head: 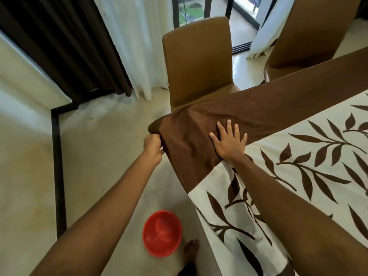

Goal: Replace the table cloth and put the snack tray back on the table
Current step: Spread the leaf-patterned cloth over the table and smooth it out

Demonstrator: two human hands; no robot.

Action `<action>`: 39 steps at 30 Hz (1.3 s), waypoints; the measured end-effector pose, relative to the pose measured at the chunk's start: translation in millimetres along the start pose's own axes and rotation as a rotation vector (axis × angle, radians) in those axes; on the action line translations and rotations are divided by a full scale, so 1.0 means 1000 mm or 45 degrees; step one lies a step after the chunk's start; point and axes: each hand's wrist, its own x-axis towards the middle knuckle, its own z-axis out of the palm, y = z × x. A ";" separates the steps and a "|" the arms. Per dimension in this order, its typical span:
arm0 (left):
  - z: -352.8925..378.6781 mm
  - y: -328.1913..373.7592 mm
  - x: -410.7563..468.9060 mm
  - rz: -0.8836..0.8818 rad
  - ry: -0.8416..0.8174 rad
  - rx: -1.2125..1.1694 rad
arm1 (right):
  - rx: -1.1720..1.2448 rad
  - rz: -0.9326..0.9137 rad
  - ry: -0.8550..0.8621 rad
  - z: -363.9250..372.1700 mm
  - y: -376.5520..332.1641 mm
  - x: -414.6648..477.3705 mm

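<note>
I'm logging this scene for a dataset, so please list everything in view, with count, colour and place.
tablecloth: one, cream with brown leaves and brown border, covering the table at right.
chairs: two, tan, beyond the table's far edge.
bowl: one, red, on the floor by the table.
curtains: dark brown at left, white beside it.
floor: cream tile with a dark strip.
foot: one, bare, bottom centre.
left hand: gripping the tablecloth corner.
right hand: flat on the brown border.
</note>
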 end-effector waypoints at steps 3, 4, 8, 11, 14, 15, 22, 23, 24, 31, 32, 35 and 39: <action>0.006 0.019 -0.010 0.084 -0.038 0.042 | 0.024 0.009 -0.069 -0.010 -0.001 0.001; 0.009 0.027 -0.013 0.122 -0.043 0.086 | 0.024 0.007 -0.078 -0.015 -0.001 0.000; 0.025 0.055 -0.028 0.247 -0.204 0.180 | 0.018 -0.009 -0.040 -0.034 0.000 0.003; 0.051 0.053 -0.051 0.394 -0.598 0.588 | 0.097 0.006 -0.029 -0.042 0.003 0.004; 0.064 0.024 -0.046 0.592 -0.788 1.182 | 0.115 -0.003 -0.097 -0.049 0.007 -0.002; 0.065 0.016 -0.036 0.685 -0.681 1.265 | 0.121 -0.005 -0.115 -0.052 0.009 -0.004; 0.050 -0.002 0.017 0.874 -0.208 1.613 | 0.108 -0.057 -0.099 -0.031 0.011 -0.007; 0.053 -0.002 0.021 0.904 -0.200 1.653 | 0.085 -0.062 -0.080 -0.027 0.012 -0.008; 0.054 -0.001 0.025 0.939 -0.177 1.700 | 0.059 -0.073 -0.054 -0.024 0.012 -0.009; 0.056 0.014 0.030 1.263 -0.011 2.033 | -0.051 -0.116 0.022 -0.007 0.018 -0.011; 0.055 0.016 0.029 1.242 0.006 2.086 | -0.065 -0.116 0.023 -0.006 0.018 -0.010; 0.041 0.022 0.026 1.176 0.094 2.247 | -0.098 -0.109 0.023 -0.003 0.018 -0.010; -0.010 0.033 0.026 0.955 0.280 2.277 | -0.136 -0.115 0.040 -0.005 0.017 -0.012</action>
